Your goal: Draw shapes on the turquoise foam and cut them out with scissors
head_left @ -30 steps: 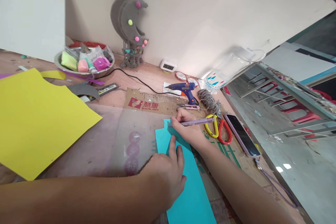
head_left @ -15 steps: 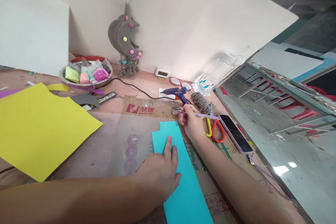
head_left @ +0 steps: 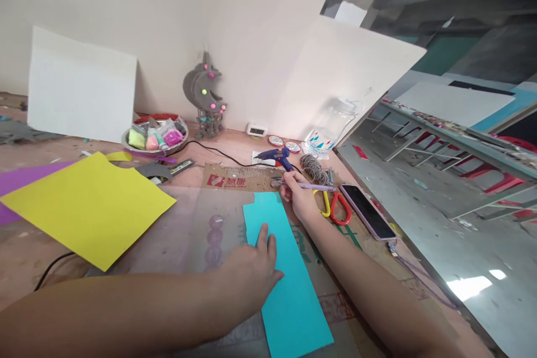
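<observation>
A long turquoise paper (head_left: 293,291) with a notch at its upper left corner lies on a clear sheet over cardboard. My left hand (head_left: 254,271) rests on it, fingers apart and holding nothing. Beyond the paper's top right corner, my right hand (head_left: 297,193) has its fingers closed round a light purple pen (head_left: 316,186), which points left at its thumb side. Just behind that hand are a blue glue gun (head_left: 274,155) and a coil of grey cord (head_left: 314,169). Scissors with yellow and red handles (head_left: 340,210) lie to its right.
Yellow paper (head_left: 92,207) overlaps purple paper (head_left: 25,182) on the left. A metal bowl of clay packets (head_left: 155,148), a grey moon decoration (head_left: 203,89) and a clear bottle (head_left: 331,123) stand at the back. A phone (head_left: 368,212) lies right, near the table edge.
The camera view has shifted, showing more of the wall and room. My left hand stays on the turquoise paper, with its fingers slightly closer together. My right hand still holds the pen.
</observation>
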{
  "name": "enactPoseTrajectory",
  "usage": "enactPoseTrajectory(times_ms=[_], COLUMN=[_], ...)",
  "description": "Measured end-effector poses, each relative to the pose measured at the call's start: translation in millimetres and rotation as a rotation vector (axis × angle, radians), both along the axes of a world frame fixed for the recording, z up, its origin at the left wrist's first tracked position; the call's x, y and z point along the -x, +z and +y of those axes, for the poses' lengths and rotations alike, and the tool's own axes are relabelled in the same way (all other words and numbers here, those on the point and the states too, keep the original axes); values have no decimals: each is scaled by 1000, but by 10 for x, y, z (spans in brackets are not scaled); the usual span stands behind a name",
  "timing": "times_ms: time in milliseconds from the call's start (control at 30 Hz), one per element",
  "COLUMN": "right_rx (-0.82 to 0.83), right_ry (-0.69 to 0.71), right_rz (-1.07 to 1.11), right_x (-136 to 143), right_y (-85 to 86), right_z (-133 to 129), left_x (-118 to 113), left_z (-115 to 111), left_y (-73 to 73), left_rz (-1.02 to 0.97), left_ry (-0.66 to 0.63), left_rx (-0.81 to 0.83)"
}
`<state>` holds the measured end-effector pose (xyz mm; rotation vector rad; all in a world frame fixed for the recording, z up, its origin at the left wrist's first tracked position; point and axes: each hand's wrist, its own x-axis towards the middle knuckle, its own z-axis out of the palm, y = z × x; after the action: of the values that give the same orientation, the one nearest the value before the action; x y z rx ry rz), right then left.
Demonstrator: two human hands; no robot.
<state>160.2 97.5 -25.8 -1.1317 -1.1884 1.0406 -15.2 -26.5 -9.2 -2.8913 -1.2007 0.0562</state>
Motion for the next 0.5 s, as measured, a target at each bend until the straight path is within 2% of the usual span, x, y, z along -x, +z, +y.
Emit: enactPoseTrajectory(times_ms=[100,267,400,500], right_rx=[15,82,171,95], right_ry=[56,180,266,236], right_rz=[-75,-321,-230,-200], right_x=[-17,63,133,161], right_y=[74,129,84,68], right_z=[-118,-294,-301,-298], left_x=[-1,-18,-41,-63], left_z=[20,55,85,95], left_y=[7,-67,-81,-42], left_rz=[8,2,13,44], left_ry=[2,-36,-34,-10], left_rx=[-25,-59,-4,75])
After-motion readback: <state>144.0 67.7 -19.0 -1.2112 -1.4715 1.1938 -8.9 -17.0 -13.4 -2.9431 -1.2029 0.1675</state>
